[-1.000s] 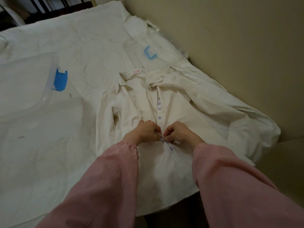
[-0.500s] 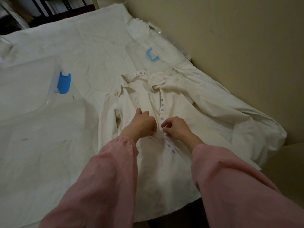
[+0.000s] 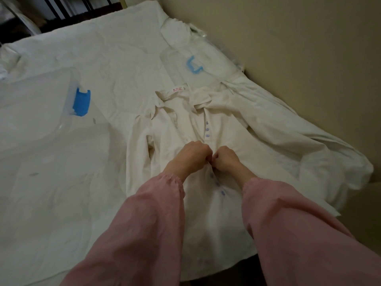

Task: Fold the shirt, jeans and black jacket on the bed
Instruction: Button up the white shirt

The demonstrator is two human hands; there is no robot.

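Observation:
A cream button-up shirt (image 3: 237,131) lies face up on the white bed (image 3: 123,65), collar away from me, with pale blue buttons down its front. My left hand (image 3: 190,154) and my right hand (image 3: 225,158) sit knuckle to knuckle at the middle of the placket, fingers curled and pinching the shirt's front edges. Buttons show above and below my hands. The shirt's right sleeve spreads toward the wall. No jeans or black jacket are in view.
A clear plastic bin (image 3: 35,104) with a blue latch (image 3: 81,102) sits on the bed at the left. Its clear lid (image 3: 185,56) with a blue clip (image 3: 193,66) lies beyond the collar. A beige wall (image 3: 299,48) runs along the bed's right side.
Both hands have moved up the placket, from the lower buttons to a higher one. After drawing slightly apart they have closed together again.

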